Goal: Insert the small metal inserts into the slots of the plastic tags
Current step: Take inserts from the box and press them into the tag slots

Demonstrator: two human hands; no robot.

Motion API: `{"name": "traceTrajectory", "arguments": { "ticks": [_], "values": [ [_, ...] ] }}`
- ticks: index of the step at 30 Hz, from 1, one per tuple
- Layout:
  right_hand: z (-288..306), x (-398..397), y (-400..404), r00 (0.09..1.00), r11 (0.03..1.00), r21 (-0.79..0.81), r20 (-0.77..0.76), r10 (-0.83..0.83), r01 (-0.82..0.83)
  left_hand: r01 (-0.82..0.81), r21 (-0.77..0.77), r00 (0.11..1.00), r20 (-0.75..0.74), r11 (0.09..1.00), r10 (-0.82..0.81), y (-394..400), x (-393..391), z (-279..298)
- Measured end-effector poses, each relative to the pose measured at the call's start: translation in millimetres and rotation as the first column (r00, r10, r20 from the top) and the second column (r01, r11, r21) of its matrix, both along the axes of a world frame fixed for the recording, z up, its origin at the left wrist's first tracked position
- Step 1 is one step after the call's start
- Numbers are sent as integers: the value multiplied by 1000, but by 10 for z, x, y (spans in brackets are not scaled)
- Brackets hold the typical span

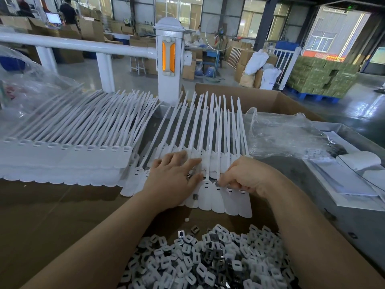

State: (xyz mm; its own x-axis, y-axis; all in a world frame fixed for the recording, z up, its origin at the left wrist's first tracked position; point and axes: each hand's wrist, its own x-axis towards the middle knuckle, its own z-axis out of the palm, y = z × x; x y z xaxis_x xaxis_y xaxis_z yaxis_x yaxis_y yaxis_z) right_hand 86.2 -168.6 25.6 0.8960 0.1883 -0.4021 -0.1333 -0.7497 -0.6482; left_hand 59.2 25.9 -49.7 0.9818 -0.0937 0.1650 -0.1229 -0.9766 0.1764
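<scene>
Nearest the camera lies a loose heap of small metal inserts [208, 261], flat squarish pieces in white and dark grey, each with an oblong hole; they look light, hard and smooth, apt to slide off one another, so a fingertip pinch by the edges should suit them best. One stray insert [195, 197] sits on a tag blade just beyond. Past the heap, a row of white plastic tags [216, 197] lies on the brown table [52, 215], their rounded flat blades towards the person, slots near the neck, long thin tails fanning away; the plastic seems stiff in the blade but whippy in the tail, so holding by the blade is the safer choice. The left hand [175, 176] lies flat on the row, fingers fairly straight, pressing the tags down, with something small and metallic under the fingers. The right hand [243, 178] is curled, its fingertips pinching what appears to be an insert at a slot. Farther left sits a neat stack of tags [62, 161], with crinkled clear plastic bags [281, 132] to the right.
</scene>
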Motion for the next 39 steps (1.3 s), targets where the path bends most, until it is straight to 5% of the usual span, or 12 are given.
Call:
{"name": "traceTrajectory", "arguments": {
  "ticks": [23,26,31,39],
  "values": [
    [-25,1,-44,986,989,34,91,139,-142,6,-9,1000,-11,1000,-6,-24,-28,53],
    [-14,-11,-8,936,963,-34,228,268,-267,13,-24,1000,-2,1000,-13,-25,-26,57],
    [-33,-98,175,759,790,-56,242,604,-610,17,-127,1000,28,992,-13,0,-19,86],
    [-63,-126,252,743,792,-162,277,609,-589,-13,-235,998,56,972,27,-1,-23,126]
  ]
}}
